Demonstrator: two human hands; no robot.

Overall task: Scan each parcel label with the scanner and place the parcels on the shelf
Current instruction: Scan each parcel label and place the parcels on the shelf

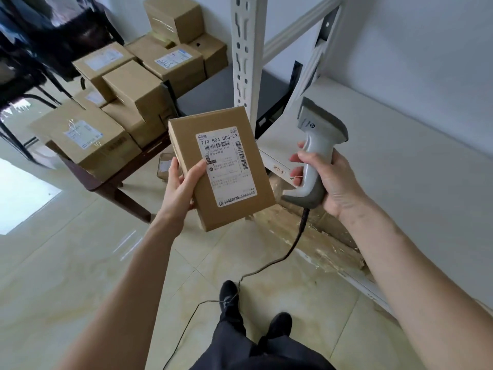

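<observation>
- Waiting on the low dark table [112, 182] at far left, a heap of brown boxes [133, 97] sits well apart from both hands; one more small box [165, 166] lies on the floor under the table edge.
- Left hand [181, 188] grips the held parcel [221, 166] along its left edge, thumb on the face, long axis running up and away, label [226, 166] turned upward.
- White shelf upright [246, 54] stands just behind the parcel.
- Right hand [328, 180] is wrapped round the scanner [314, 156] handle; its head points away toward the shelf, not at the label, so it probably needs swinging left.
- Shelf board [400, 161] lies bare beyond the right hand, nearer that side; the scanner's cable [280, 259] trails to the floor.
</observation>
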